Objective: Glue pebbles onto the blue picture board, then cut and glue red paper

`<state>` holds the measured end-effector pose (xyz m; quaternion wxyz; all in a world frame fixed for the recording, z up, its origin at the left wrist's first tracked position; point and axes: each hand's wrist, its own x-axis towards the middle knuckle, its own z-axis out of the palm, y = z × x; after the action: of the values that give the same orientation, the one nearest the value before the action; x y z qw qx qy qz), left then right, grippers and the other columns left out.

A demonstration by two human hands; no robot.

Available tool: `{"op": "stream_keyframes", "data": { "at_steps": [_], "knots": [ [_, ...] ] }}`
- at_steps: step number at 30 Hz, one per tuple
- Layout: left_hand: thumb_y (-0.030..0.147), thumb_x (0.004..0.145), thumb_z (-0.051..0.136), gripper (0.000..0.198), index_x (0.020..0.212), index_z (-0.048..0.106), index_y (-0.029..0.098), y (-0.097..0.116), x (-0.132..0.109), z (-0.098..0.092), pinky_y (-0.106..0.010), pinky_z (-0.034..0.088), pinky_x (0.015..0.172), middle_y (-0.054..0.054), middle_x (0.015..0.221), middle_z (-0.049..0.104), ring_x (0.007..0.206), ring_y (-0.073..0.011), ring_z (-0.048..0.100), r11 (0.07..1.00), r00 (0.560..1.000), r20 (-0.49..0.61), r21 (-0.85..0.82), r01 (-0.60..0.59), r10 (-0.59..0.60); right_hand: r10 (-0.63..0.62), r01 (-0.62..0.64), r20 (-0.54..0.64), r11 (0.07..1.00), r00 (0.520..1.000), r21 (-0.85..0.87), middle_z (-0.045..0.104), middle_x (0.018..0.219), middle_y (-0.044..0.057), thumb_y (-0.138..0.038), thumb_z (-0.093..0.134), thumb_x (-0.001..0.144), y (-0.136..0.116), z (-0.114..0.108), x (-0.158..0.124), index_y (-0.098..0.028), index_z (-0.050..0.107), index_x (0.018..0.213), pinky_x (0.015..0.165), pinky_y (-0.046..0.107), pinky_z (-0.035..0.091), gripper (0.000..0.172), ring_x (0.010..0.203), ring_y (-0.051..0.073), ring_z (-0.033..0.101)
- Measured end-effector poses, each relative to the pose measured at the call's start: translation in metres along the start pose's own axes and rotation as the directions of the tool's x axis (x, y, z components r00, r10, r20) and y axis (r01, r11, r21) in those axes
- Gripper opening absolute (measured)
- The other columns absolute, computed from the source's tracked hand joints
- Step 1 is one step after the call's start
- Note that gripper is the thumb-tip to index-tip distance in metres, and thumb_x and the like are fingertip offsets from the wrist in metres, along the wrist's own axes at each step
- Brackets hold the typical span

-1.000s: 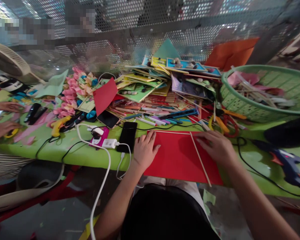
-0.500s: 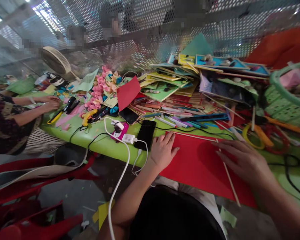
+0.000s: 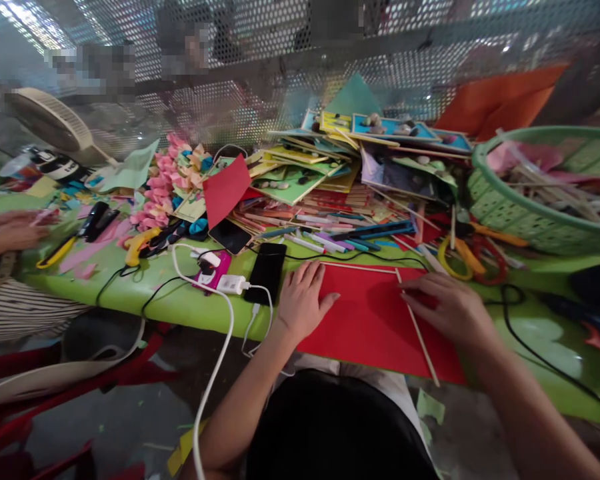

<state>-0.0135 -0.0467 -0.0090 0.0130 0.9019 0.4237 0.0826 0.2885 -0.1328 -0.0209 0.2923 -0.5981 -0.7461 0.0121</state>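
Observation:
A sheet of red paper [image 3: 360,320] lies at the front edge of the green table, before my body. Along its far edge runs a thin wooden stick [image 3: 357,268]. A second wooden stick [image 3: 423,343] meets that one near its right end and slants toward me across the paper. My left hand [image 3: 303,300] rests flat at the paper's left side, fingers extended by the far stick's left end. From the right, my right hand [image 3: 443,307] has its thumb and fingertips closed on the upper part of the slanting stick, close to the corner.
Left of the paper lie a black phone [image 3: 266,273] and a pink power strip [image 3: 214,272] with white cables. Markers [image 3: 325,241], stacked cards [image 3: 300,180], scissors [image 3: 463,260] and a green basket [image 3: 525,220] stand behind. Another person's hands [image 3: 17,230] are at far left.
The view has swung right, so everything sits further left and more of the basket shows. My right hand's fingers have drawn in a little at the slanting stick. My left hand stays on the paper.

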Motion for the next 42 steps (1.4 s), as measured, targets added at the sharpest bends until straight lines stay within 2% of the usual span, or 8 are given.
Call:
{"op": "stream_keyframes", "data": {
  "at_steps": [3,7,12,16,21,27,33,42],
  "knots": [
    [0.057,0.105,0.030,0.067,0.155,0.045,0.015,-0.001,0.001,0.001,-0.049,0.036,0.121,-0.010,0.162,0.045,0.152,-0.0283,0.035,1.000,1.000,-0.005,-0.013,-0.022,0.022,0.007,-0.008,0.042,1.000,0.999,0.022,0.076,0.092,0.005,-0.033,0.062,0.096,-0.002,-0.002,0.002,-0.025,0.075,0.101,0.078,0.037,0.056,0.016,0.086,0.022,0.071],
    [0.058,0.105,0.031,0.068,0.155,0.044,0.013,-0.001,0.003,0.000,-0.052,0.032,0.123,-0.013,0.163,0.043,0.147,-0.0294,0.042,1.000,1.000,0.017,-0.014,-0.018,0.019,0.022,-0.024,0.062,0.999,0.998,0.039,0.076,0.093,0.006,-0.033,0.062,0.096,-0.003,-0.004,0.004,-0.024,0.074,0.096,0.079,0.037,0.056,0.015,0.088,0.023,0.070],
    [0.058,0.104,0.034,0.068,0.156,0.042,0.015,0.000,0.003,0.000,-0.053,0.032,0.123,-0.014,0.163,0.042,0.147,-0.0308,0.042,1.000,1.000,0.020,-0.013,-0.021,0.021,0.039,-0.040,0.047,0.999,0.998,0.019,0.074,0.091,0.006,-0.034,0.062,0.096,-0.002,-0.004,0.003,-0.024,0.074,0.094,0.078,0.036,0.056,0.016,0.086,0.023,0.071],
    [0.059,0.104,0.033,0.069,0.157,0.041,0.015,0.000,0.003,0.001,-0.053,0.033,0.121,-0.014,0.164,0.041,0.148,-0.0312,0.041,1.000,0.999,0.025,-0.012,-0.021,0.021,0.037,-0.037,0.022,0.999,0.999,-0.006,0.073,0.095,0.007,-0.034,0.058,0.099,-0.001,-0.003,0.002,-0.024,0.075,0.107,0.084,0.038,0.056,0.021,0.092,0.024,0.071],
    [0.060,0.104,0.032,0.072,0.157,0.040,0.012,0.000,0.003,0.000,-0.053,0.033,0.122,-0.015,0.164,0.040,0.149,-0.0308,0.040,1.000,0.999,0.037,-0.013,-0.018,0.018,-0.005,0.010,0.065,0.997,0.998,-0.074,0.069,0.095,0.009,-0.034,0.054,0.101,0.000,-0.001,0.002,-0.023,0.074,0.123,0.087,0.041,0.056,0.032,0.094,0.026,0.068],
    [0.063,0.104,0.029,0.075,0.157,0.039,0.011,0.000,0.003,-0.001,-0.053,0.032,0.122,-0.015,0.165,0.039,0.150,-0.0306,0.039,1.000,0.998,0.056,-0.016,-0.014,0.015,-0.009,0.022,0.091,0.990,0.996,-0.138,0.069,0.094,0.010,-0.036,0.052,0.102,-0.001,0.000,0.005,-0.021,0.073,0.128,0.090,0.045,0.055,0.037,0.093,0.027,0.067],
    [0.064,0.103,0.025,0.077,0.158,0.038,0.011,0.000,0.003,0.000,-0.052,0.032,0.123,-0.015,0.166,0.037,0.151,-0.0299,0.037,1.000,0.998,0.054,-0.017,-0.018,0.019,0.007,0.012,0.099,0.981,0.995,-0.194,0.068,0.099,0.013,-0.038,0.049,0.103,0.001,0.003,0.003,-0.016,0.072,0.129,0.084,0.042,0.056,0.041,0.096,0.028,0.067],
    [0.066,0.103,0.022,0.079,0.159,0.036,0.014,0.001,0.002,0.002,-0.052,0.033,0.122,-0.013,0.167,0.037,0.151,-0.0300,0.037,1.000,0.999,0.052,-0.007,-0.012,0.012,0.020,-0.001,0.100,0.982,0.995,-0.189,0.067,0.095,0.012,-0.039,0.048,0.103,0.005,0.007,0.002,-0.015,0.069,0.134,0.081,0.041,0.057,0.044,0.094,0.028,0.066]
  ]
}}
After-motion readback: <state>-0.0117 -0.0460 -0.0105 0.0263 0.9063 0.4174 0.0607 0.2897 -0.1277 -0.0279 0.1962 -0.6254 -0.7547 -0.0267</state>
